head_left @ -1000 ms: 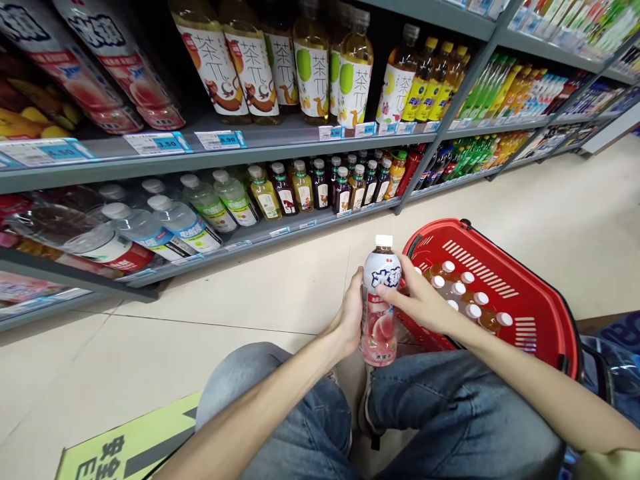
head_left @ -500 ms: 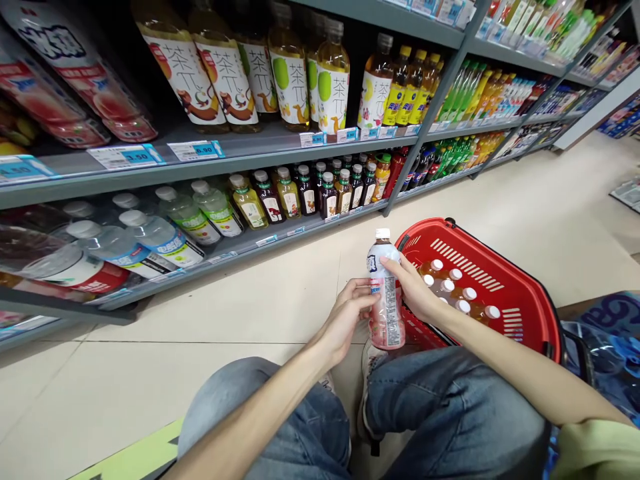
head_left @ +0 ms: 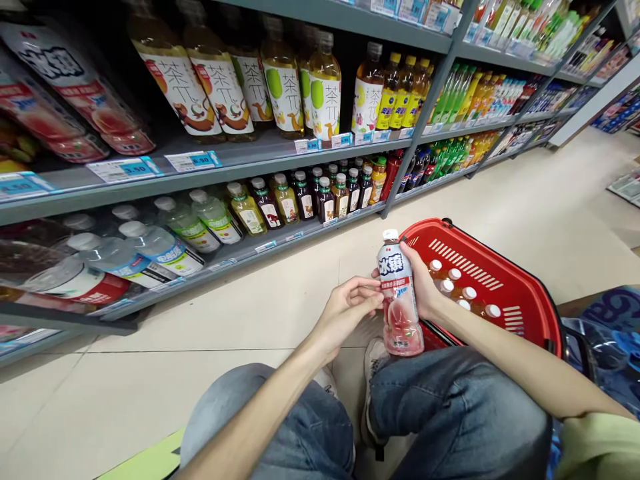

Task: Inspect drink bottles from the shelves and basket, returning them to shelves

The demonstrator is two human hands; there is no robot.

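A bottle of peach drink (head_left: 401,300) with a white cap stands nearly upright above my knee, its front label facing me. My right hand (head_left: 423,283) is closed around its right side and back, with the thumb near the neck. On the other side, my left hand (head_left: 350,307) has bent fingers drawn together, their tips at the bottle's left edge. Just behind my right hand sits a red shopping basket (head_left: 530,287) holding several white-capped bottles (head_left: 469,293). My right forearm crosses in front of the basket and hides part of it.
Grey shelves (head_left: 350,155) packed with drinks run along the left and into the distance. Blue-wrapped bottles (head_left: 607,353) stand to the right of the basket. Pale floor tiles (head_left: 280,300) lie between the shelves and my knees.
The bottle has turned so its front label, not the printed text panel, faces me. It has shifted slightly right. My left fingers have slid from its front to its left edge.
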